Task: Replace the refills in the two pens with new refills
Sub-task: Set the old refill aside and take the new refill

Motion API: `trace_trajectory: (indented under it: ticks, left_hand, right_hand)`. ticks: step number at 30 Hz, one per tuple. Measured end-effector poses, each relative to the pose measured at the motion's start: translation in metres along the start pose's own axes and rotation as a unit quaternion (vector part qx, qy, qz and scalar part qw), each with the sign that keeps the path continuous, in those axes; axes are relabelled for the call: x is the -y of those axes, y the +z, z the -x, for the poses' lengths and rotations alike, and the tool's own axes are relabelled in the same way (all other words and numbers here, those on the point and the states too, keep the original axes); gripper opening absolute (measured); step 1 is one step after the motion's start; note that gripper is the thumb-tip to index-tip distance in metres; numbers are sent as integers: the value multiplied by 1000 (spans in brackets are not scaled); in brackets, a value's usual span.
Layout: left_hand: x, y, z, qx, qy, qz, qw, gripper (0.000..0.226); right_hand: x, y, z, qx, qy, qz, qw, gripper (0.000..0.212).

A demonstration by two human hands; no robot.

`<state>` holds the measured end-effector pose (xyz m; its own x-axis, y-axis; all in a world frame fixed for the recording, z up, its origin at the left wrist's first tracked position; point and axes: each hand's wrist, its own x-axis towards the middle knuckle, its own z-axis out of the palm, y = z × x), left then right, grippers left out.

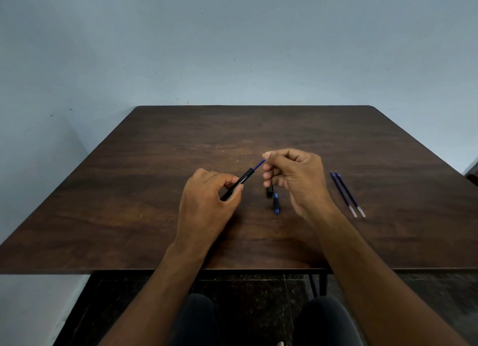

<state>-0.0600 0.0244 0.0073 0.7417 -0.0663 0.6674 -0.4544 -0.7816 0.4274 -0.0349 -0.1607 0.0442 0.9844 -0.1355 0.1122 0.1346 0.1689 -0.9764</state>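
Note:
My left hand (207, 198) grips a black pen barrel (239, 182) that points up and to the right above the table. A blue refill (258, 164) sticks out of the barrel's open end, and the thumb and forefinger of my right hand (294, 177) pinch its tip. Under my right hand lie a small black pen part (269, 191) and a blue pen piece (276, 204) on the wood. Two blue refills (346, 193) with clear ends lie side by side to the right, apart from both hands.
The dark wooden table (155, 216) stands against a pale blue wall, its near edge above my knees. A dark tiled floor shows below the table.

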Motion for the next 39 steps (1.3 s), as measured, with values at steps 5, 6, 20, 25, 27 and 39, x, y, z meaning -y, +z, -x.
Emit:
trace_trajectory:
  ticks: [5, 6, 20, 25, 27, 39]
  left_hand:
    - [0, 1, 0, -1, -3, 5, 1000, 15]
    - [-1, 1, 0, 2, -6, 6, 1000, 16]
    - [4, 2, -1, -18, 25, -43, 999, 23]
    - [8, 5, -1, -18, 28, -42, 999, 22]
    - [8, 5, -1, -16, 31, -43, 998, 22]
    - [7, 4, -1, -15, 36, -51, 998, 24]
  right_hand:
    - [3, -2, 1, 14, -1, 15, 1000, 9]
    - [3, -2, 2, 15, -3, 22, 1000, 9]
    - [22, -20, 6, 8, 26, 134, 991, 34]
    - [21, -20, 5, 16, 171, 414, 894, 35]
    - [18, -14, 8, 23, 189, 487, 852, 43]
    - [18, -8, 8, 26, 263, 460, 848, 27]
